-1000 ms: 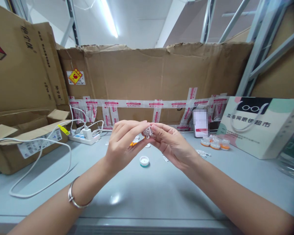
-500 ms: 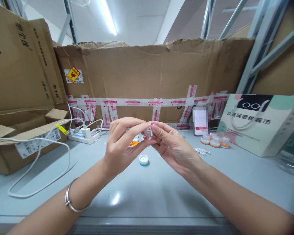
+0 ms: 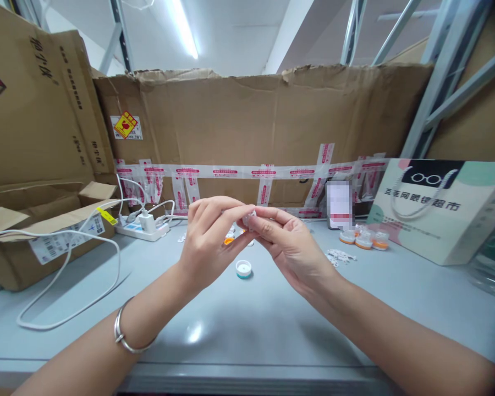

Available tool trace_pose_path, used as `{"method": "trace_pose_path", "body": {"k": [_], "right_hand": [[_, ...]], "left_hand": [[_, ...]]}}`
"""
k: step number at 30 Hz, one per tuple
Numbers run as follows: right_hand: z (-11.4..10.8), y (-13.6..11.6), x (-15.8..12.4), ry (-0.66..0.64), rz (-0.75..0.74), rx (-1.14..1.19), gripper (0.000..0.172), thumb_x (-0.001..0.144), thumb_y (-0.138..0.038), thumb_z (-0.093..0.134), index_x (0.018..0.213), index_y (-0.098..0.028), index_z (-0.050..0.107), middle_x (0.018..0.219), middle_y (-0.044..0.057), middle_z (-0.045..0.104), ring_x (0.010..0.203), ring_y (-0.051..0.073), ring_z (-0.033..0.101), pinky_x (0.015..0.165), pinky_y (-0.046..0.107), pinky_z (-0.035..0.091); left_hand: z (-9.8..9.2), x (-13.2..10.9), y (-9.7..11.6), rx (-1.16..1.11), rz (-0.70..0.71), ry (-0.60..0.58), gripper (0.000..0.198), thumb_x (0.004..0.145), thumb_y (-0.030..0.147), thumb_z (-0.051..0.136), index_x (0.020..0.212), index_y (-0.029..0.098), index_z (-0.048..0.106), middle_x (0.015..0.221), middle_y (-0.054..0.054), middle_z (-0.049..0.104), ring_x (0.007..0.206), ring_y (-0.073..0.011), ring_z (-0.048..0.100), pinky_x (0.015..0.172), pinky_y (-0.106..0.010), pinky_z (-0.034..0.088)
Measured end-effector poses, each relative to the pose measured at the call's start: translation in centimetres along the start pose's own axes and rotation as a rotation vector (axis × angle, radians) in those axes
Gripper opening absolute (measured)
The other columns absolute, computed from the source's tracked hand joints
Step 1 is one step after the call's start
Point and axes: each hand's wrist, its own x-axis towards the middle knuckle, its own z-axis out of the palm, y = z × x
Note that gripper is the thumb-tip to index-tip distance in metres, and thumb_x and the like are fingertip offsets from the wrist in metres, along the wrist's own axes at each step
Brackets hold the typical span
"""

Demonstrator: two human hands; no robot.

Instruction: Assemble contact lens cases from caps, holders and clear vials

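Both hands meet above the middle of the table, fingertips pinched on a small white plastic piece [image 3: 249,221]. My left hand [image 3: 212,234] grips it from the left, thumb below and fingers above. From the right, my right hand [image 3: 291,242] closes thumb and forefinger on the same piece. Much of it is hidden by the fingers, so its exact kind does not show. On the table below stands a round white cap with a teal base [image 3: 243,269]. Partly hidden behind my left hand is an orange ring-shaped part [image 3: 229,241].
Small white parts [image 3: 340,257] lie to the right, near several orange-and-white round pieces [image 3: 363,240]. A phone [image 3: 339,203] leans at the back beside a paper bag [image 3: 433,214]. At left are a power strip [image 3: 142,231], a looping white cable [image 3: 118,258] and an open carton [image 3: 8,264].
The white piece has turned or sunk deeper between the fingertips, so less of it shows. Both hands stay in nearly the same place; the whole view has shifted slightly.
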Motion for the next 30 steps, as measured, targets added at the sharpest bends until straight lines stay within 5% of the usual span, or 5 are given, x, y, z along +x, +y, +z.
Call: {"method": "trace_pose_path", "body": {"k": [12, 18, 23, 27, 30], "right_hand": [[0.5, 0.7, 0.0, 0.027, -0.052, -0.029, 0.013, 0.069, -0.028, 0.071, 0.080, -0.022, 0.068, 0.079, 0.001, 0.069, 0.080, 0.014, 0.063, 0.078, 0.030, 0.048], [-0.2, 0.7, 0.8, 0.012, 0.061, 0.039, 0.019, 0.067, -0.029, 0.072, 0.082, -0.020, 0.065, 0.079, 0.001, 0.068, 0.082, 0.015, 0.063, 0.072, 0.026, 0.049], [-1.8, 1.5, 2.3, 0.084, 0.028, -0.071, 0.020, 0.062, -0.028, 0.074, 0.075, -0.019, 0.061, 0.071, -0.003, 0.065, 0.068, 0.010, 0.059, 0.071, 0.026, 0.045], [-3.8, 2.0, 4.0, 0.108, -0.004, -0.277, 0.025, 0.064, -0.030, 0.071, 0.085, -0.018, 0.064, 0.076, 0.000, 0.066, 0.071, 0.011, 0.058, 0.068, 0.025, 0.043], [-5.2, 2.1, 4.9, 0.074, 0.021, -0.411, 0.024, 0.065, -0.031, 0.070, 0.084, -0.017, 0.066, 0.078, 0.002, 0.068, 0.068, 0.011, 0.058, 0.066, 0.027, 0.044]], "left_hand": [[0.4, -0.5, 0.0, -0.086, -0.070, 0.016, 0.025, 0.073, 0.022, 0.069, 0.095, 0.022, 0.058, 0.089, -0.003, 0.062, 0.083, -0.0156, 0.058, 0.075, -0.032, 0.046], [0.5, -0.6, -1.2, -0.248, -0.119, -0.123, 0.042, 0.069, 0.036, 0.072, 0.104, 0.019, 0.057, 0.093, -0.006, 0.061, 0.088, -0.0179, 0.057, 0.077, -0.032, 0.047], [0.8, -0.6, -2.7, -0.529, -0.350, -0.232, 0.029, 0.087, 0.036, 0.049, 0.107, 0.017, 0.056, 0.095, -0.008, 0.062, 0.089, -0.0161, 0.058, 0.078, -0.030, 0.046], [0.8, -1.1, -4.9, -0.724, -0.541, -0.715, 0.040, 0.091, 0.046, 0.032, 0.109, 0.019, 0.055, 0.104, -0.010, 0.061, 0.094, -0.0169, 0.059, 0.075, -0.029, 0.047], [0.9, -2.2, -6.0, -0.585, -0.594, -1.121, 0.055, 0.075, 0.054, 0.056, 0.118, 0.020, 0.048, 0.116, -0.010, 0.056, 0.100, -0.0209, 0.056, 0.078, -0.030, 0.046]]}}
